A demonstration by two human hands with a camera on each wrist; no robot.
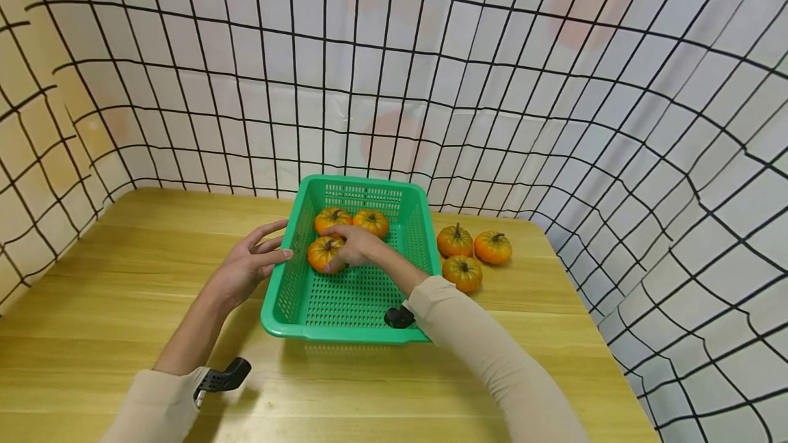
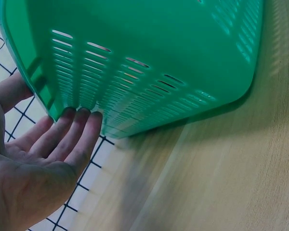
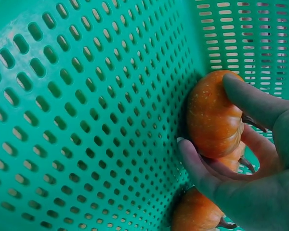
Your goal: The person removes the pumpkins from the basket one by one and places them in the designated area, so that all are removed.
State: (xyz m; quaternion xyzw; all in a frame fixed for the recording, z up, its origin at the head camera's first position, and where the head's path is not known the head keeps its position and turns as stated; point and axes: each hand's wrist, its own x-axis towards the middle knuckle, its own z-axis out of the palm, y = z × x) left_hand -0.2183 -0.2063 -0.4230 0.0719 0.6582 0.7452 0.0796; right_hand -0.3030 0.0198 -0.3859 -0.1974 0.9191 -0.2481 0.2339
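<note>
A green perforated plastic basket [image 1: 345, 332] stands on the table, holding three small orange pumpkins. Inside it, my right hand [image 1: 360, 246] holds the nearest pumpkin [image 1: 321, 256] by its sides, thumb and fingers apart around it. The right wrist view shows this pumpkin [image 3: 213, 118] low against the basket floor, my right hand [image 3: 245, 159] around it. Just behind are the other two pumpkins, one at left [image 1: 332, 219] and one at right [image 1: 372, 222]. My left hand [image 1: 246, 262] grips the basket's left side; the thumb lies over the rim and the fingertips [image 2: 82, 115] touch the outer wall.
Right of the basket, three more pumpkins sit close together on the wooden table [image 1: 135, 292]: one at back [image 1: 455, 241], one at right [image 1: 493, 247], one in front [image 1: 463, 273]. A black wire grid [image 1: 369, 87] over pale sheeting encloses the table's back and sides.
</note>
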